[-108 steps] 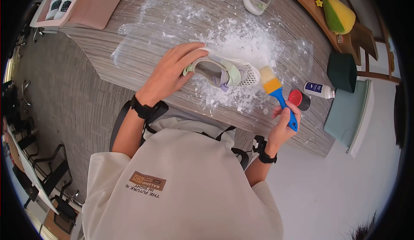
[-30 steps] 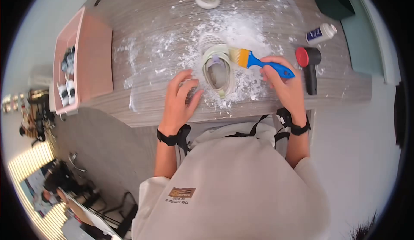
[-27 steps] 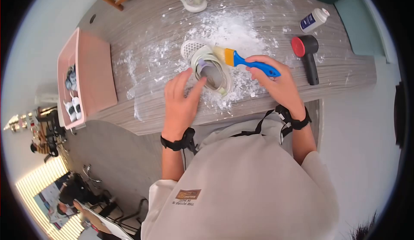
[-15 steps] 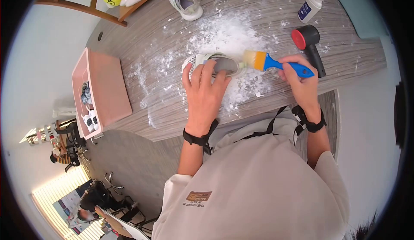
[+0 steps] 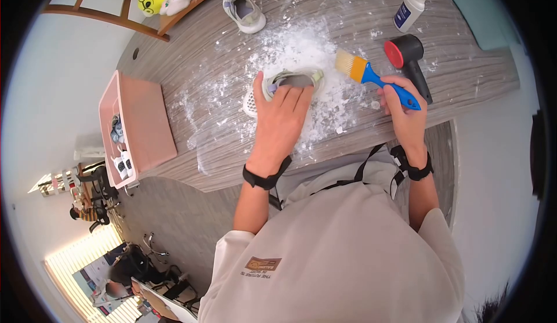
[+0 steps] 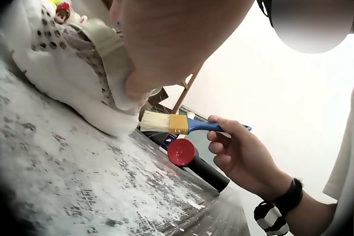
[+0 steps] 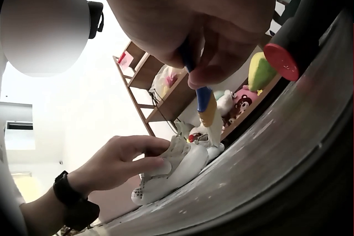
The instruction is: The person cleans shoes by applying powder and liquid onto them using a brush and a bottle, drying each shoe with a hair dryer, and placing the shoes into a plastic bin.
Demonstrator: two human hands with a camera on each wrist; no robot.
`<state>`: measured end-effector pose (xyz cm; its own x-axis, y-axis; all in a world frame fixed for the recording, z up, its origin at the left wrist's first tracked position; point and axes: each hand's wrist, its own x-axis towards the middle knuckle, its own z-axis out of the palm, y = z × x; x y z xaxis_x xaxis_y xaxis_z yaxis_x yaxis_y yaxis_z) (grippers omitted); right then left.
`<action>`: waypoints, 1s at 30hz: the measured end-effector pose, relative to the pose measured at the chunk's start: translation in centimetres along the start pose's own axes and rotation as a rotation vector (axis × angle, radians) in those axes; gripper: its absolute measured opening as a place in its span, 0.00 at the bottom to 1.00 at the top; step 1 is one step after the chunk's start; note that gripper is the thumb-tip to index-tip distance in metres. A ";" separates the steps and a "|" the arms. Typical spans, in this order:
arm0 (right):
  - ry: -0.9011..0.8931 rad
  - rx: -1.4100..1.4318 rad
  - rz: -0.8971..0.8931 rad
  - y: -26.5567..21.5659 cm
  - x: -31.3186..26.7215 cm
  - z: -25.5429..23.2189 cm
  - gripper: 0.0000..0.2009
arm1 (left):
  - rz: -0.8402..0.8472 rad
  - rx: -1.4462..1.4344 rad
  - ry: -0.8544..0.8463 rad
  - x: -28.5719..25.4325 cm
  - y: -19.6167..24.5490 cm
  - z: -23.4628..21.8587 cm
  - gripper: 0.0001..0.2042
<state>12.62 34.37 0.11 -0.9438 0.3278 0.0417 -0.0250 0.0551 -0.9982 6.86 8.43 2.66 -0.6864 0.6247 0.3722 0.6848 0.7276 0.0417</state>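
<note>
My left hand (image 5: 278, 123) grips a light mesh sneaker (image 5: 297, 80), fingertips in its opening and thumb against its side. The shoe lies on the table, its perforated toe to the left and pale green straps across it. Its middle is hidden under the hand. My right hand (image 5: 409, 117) pinches the blue handle of a flat brush (image 5: 371, 77) with a yellow ferrule and pale bristles. The bristles point toward the shoe's heel, with a gap between them in the head view. In the left wrist view, the brush (image 6: 178, 123) is raised above the table.
White powder (image 5: 307, 37) is scattered across the wood-grain table. Behind the right hand lie a black tool with a red round end (image 5: 409, 50) and a white bottle (image 5: 409, 12). A matching sneaker (image 5: 243, 11) stands at the back. Left is a pink bin (image 5: 145, 123) holding shoes.
The shoe has been turned so its toe points left, and my left hand has gone from beside it to gripping it. The brush has come off the shoe's side, to the right.
</note>
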 end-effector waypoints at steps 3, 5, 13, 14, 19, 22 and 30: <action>-0.011 -0.019 -0.006 1.1 -0.2 -0.6 0.10 | -0.016 0.040 0.001 -0.9 -1.1 -1.7 0.15; -0.022 -0.115 -0.095 2.2 -0.7 -0.6 0.10 | -0.057 0.108 -0.040 -1.9 -2.6 -3.3 0.13; -0.035 -0.175 -0.273 3.7 -1.7 -0.3 0.08 | -0.275 -0.111 -0.093 -4.1 -3.4 -5.0 0.17; -0.039 -0.175 -0.276 3.6 -1.7 -0.4 0.08 | -0.283 -0.144 -0.066 -4.1 -3.5 -4.5 0.17; -0.034 -0.191 -0.284 3.6 -1.7 -0.5 0.08 | -0.244 -0.125 -0.017 -4.4 -5.5 -2.8 0.16; -0.045 -0.216 -0.332 3.7 -1.7 -0.5 0.08 | -0.214 -0.074 0.004 -4.1 -8.3 -2.9 0.15; -0.033 -0.182 -0.399 3.7 -1.5 -0.7 0.09 | -0.124 -0.050 0.050 1.1 -11.3 -5.4 0.15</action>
<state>14.14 34.79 -3.65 -0.8820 0.2166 0.4184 -0.3344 0.3378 -0.8798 -0.27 -0.66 7.59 -0.7540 0.5153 0.4074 0.6080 0.7823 0.1357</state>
